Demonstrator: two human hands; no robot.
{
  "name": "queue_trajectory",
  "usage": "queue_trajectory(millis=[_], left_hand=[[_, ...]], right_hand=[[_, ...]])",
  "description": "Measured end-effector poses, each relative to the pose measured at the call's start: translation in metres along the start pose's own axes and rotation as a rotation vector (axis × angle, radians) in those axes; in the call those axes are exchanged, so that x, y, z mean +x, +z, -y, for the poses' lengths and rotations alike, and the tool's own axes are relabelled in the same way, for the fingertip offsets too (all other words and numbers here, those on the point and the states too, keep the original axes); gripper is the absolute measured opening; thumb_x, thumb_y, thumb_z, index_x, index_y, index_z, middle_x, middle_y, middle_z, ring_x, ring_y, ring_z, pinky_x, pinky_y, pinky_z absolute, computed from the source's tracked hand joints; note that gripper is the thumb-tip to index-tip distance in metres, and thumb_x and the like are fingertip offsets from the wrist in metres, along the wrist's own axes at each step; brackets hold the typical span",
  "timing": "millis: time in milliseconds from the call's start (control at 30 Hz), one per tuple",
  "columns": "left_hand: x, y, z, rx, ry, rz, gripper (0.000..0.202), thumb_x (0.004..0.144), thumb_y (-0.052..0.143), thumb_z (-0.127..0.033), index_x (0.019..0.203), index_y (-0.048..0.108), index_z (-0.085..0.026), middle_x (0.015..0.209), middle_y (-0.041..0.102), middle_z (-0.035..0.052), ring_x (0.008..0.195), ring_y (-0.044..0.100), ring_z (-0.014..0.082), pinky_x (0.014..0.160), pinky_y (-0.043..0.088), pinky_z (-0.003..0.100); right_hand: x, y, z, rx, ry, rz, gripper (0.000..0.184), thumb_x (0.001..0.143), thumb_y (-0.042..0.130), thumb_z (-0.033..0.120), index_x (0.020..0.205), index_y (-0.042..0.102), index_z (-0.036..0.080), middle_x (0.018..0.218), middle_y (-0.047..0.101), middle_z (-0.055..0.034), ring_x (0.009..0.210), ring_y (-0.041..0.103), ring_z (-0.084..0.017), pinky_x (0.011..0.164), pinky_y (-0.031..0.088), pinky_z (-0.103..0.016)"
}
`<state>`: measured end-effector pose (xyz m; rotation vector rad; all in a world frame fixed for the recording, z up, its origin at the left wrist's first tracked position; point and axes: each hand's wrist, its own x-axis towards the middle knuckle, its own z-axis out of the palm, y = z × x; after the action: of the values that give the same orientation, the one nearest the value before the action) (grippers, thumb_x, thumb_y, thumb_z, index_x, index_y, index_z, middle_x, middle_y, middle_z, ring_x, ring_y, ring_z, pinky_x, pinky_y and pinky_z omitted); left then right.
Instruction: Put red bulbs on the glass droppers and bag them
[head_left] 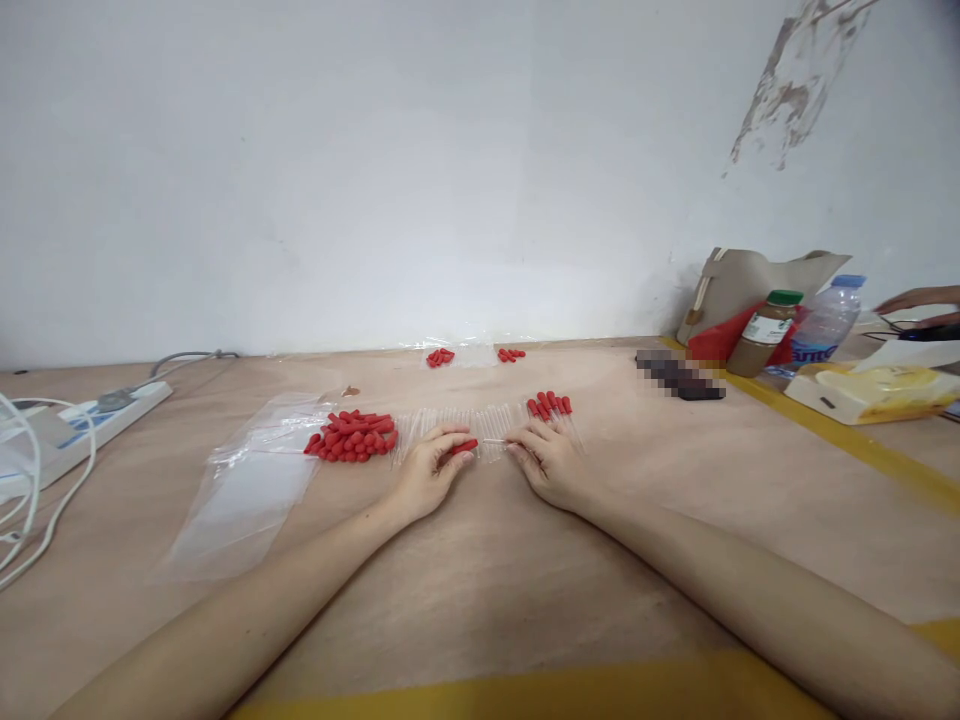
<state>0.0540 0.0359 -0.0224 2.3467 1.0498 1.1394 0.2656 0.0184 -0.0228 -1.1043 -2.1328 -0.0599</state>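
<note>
Head view, left hand: the left hand (424, 475) is curled, thumb and fingers pinched on a small red, soft-looking bulb (465, 446).
Right hand: the right hand (551, 465) is partly closed, fingertips gripping a thin, clear, straight tube (495, 441) that points toward the bulb.
Bulb and tube: held just above the brown-covered table (450, 600), between the two hands, end facing end; whether they touch, I cannot tell.
Loose tubes: a row of clear, slender tubes (491, 420) lies side by side just beyond the hands.
Capped tubes: several clear tubes with red bulb ends (550, 404) lie together just beyond the right hand.
Red pile: a heap of red bulbs (352, 437) sits left of the row, beside a flat, transparent plastic bag (255, 480).
</note>
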Motion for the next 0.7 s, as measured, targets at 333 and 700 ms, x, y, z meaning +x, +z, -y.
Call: queue_trajectory(millis=[333, 700], left_hand=[[0.001, -0.002, -0.009, 0.025, 0.046, 0.022, 0.015, 0.082, 0.052, -0.026, 0.09, 0.063, -0.018, 0.085, 0.066, 0.0036, 0.078, 0.061, 0.0165, 0.071, 0.048, 0.028], [-0.005, -0.001, -0.013, 0.096, 0.073, 0.046, 0.017, 0.083, 0.051, -0.029, 0.09, 0.065, -0.021, 0.084, 0.069, 0.0029, 0.074, 0.062, 0.0163, 0.068, 0.048, 0.027]], right_hand=[[0.0, 0.002, -0.003, 0.015, -0.064, 0.039, 0.027, 0.089, 0.038, 0.026, 0.102, 0.062, 0.021, 0.087, 0.064, -0.0042, 0.076, 0.055, -0.013, 0.074, 0.028, -0.029], [0.003, -0.003, -0.002, -0.088, -0.16, 0.101, 0.027, 0.087, 0.039, 0.019, 0.097, 0.064, 0.024, 0.08, 0.065, -0.002, 0.069, 0.051, -0.011, 0.072, 0.02, -0.03]])
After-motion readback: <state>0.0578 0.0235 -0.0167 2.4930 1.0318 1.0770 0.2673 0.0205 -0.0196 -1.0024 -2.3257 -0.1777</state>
